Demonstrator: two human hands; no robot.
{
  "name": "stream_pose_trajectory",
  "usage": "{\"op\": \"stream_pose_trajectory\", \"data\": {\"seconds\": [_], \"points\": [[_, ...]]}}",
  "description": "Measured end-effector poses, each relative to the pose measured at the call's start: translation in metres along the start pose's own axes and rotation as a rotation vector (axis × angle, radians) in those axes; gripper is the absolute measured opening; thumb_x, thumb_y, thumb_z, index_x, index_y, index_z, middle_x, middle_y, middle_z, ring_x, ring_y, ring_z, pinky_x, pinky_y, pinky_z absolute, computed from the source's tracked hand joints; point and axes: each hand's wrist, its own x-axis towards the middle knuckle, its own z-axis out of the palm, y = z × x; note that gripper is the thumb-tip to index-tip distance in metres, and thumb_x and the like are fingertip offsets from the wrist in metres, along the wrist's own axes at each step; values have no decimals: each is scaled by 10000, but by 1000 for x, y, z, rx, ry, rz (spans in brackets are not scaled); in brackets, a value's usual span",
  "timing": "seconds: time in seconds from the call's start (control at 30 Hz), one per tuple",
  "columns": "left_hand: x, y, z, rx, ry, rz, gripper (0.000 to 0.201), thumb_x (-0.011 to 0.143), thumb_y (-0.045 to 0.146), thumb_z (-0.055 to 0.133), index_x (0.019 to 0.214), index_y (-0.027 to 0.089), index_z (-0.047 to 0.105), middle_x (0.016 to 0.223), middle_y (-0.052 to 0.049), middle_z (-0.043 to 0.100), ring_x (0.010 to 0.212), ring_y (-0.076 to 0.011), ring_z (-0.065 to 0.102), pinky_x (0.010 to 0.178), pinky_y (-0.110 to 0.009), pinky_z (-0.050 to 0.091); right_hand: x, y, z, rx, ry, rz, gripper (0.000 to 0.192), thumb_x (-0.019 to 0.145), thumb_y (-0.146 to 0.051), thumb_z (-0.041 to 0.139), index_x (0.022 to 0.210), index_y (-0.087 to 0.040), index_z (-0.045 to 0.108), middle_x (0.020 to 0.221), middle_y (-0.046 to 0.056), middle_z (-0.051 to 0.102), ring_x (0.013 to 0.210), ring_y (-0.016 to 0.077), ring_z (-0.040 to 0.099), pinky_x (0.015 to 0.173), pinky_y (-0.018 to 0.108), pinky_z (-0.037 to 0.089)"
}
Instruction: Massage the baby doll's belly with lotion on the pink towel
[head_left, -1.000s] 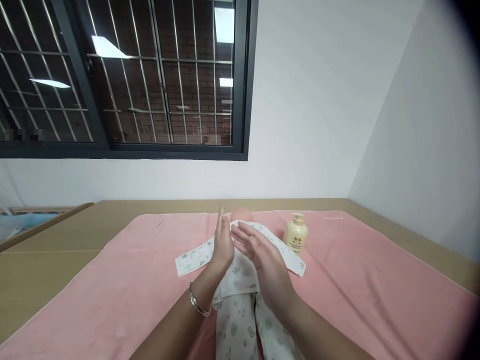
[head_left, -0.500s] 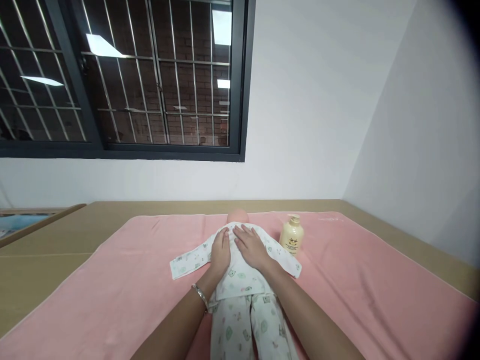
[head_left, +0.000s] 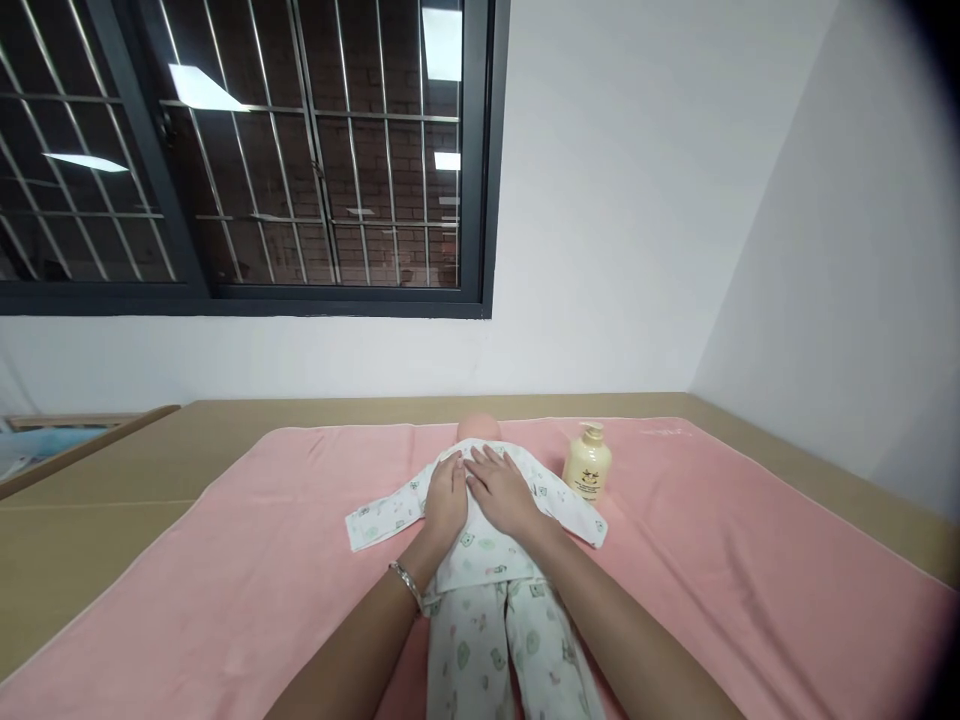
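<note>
A baby doll lies on its back or front, I cannot tell which; only the rounded top of its head [head_left: 478, 429] shows past the collar. It wears a white printed long-sleeved top [head_left: 487, 545] and matching trousers [head_left: 469, 650], with both sleeves spread outward. My left hand [head_left: 447, 495] rests on the left side of the chest area, fingers stretched out together, a silver bangle [head_left: 406, 584] on its wrist. Flat on the upper middle of the top lies my right hand [head_left: 501, 490], its fingers slightly spread. Neither hand grips anything.
Just beyond the right sleeve stands a pale yellow pump bottle [head_left: 587, 465]. A pink blanket [head_left: 247, 560] covers much of the tan padded surface [head_left: 97, 520], which has a raised edge. Behind are a white wall [head_left: 600, 250] and a dark-framed barred window [head_left: 480, 200].
The view has shifted slightly, so everything sits a little higher and to the right. Both hands stay on the doll's top with almost no visible movement against it.
</note>
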Motion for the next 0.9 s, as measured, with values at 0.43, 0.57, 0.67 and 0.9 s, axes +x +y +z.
{"op": "stream_pose_trajectory", "data": {"seconds": [0.43,0.57,0.67,0.9], "points": [[13,-10,-4,386,-177,150,448,904,157,356,1276,152,606,1312,-109,608,1234,-236,538,1094,-432,399,-13,-23,6,-182,114,156,481,978,-271,331,1367,-84,541,1417,142,525,1390,291,365,1155,384,230],[12,-1,-5,568,-240,192,454,956,217,322,1331,72,533,1414,-164,529,1346,-251,457,1155,-428,318,-5,-2,1,-38,62,108,459,987,-314,351,1393,-180,516,1503,71,434,1436,265,284,1169,421,190],[2,14,1,716,-254,215,429,932,159,342,1280,39,562,1340,-203,580,1300,-277,506,1127,-436,338,3,26,-2,25,20,194,542,1007,-401,310,1458,-119,413,1546,126,345,1454,239,252,1182,430,145],[-12,23,12,687,-196,233,441,884,128,369,1259,7,567,1326,-266,562,1303,-331,491,1112,-473,337,-1,21,-7,-109,-11,279,552,1008,-324,244,1469,-47,368,1535,169,350,1443,276,270,1173,474,163]]}}
